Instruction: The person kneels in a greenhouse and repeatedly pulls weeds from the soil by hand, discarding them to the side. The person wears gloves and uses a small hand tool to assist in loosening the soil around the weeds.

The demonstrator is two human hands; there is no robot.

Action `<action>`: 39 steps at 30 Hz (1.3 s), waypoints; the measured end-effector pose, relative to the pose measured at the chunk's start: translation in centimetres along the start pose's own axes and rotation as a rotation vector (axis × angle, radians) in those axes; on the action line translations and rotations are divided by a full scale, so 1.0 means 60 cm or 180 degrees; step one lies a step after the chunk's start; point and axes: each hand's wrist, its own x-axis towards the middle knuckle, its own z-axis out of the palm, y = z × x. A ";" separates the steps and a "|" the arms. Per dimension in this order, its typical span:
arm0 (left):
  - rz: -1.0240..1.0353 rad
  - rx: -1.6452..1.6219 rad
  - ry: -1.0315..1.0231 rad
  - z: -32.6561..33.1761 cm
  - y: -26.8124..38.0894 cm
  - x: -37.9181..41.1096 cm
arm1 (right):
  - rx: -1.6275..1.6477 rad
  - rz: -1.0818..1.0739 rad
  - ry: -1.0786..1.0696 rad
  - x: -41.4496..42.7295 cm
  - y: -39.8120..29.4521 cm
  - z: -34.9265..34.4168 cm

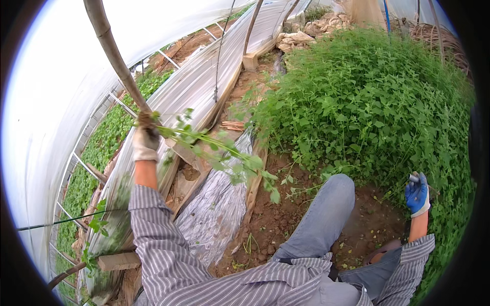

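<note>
My left hand (146,142), in a soil-stained white glove, is stretched out to the left and closed around a bunch of pulled green leafy stems (218,151). The leafy ends trail rightward and are blurred. Just past that hand, a bamboo pole (120,63) slants down. My right hand (417,195), in a blue-coated glove, grips a grey cylindrical tool handle (414,178). Foliage hides what the handle belongs to. That hand is low at the edge of a dense stand of leafy green plants (367,103).
Bare brown soil (283,218) surrounds my bent knee (333,202). A silvery plastic sheet (218,218) lies to the left, beside translucent greenhouse film (199,72). A brick (119,261) and a dark green cord (72,219) are at lower left. Crumpled sacking (294,40) lies farther back.
</note>
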 end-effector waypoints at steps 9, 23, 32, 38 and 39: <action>0.2711 0.3021 0.2236 -0.360 0.233 -0.042 | -0.0095 0.0136 0.0097 -0.003 0.036 0.030; 0.2954 0.6669 -0.0003 0.112 -0.048 0.112 | -0.0553 -0.0087 0.0935 0.014 0.068 -0.044; 0.0775 0.7532 0.0348 0.075 -0.178 0.232 | -0.0353 -0.0293 0.1116 0.029 0.113 0.004; -0.0196 0.7457 0.0208 -0.020 -0.284 0.320 | -0.0208 -0.0830 0.1267 0.048 0.125 -0.019; -0.0222 0.7401 0.0274 -0.033 -0.316 0.329 | -0.0194 -0.0958 0.1265 0.043 0.119 -0.037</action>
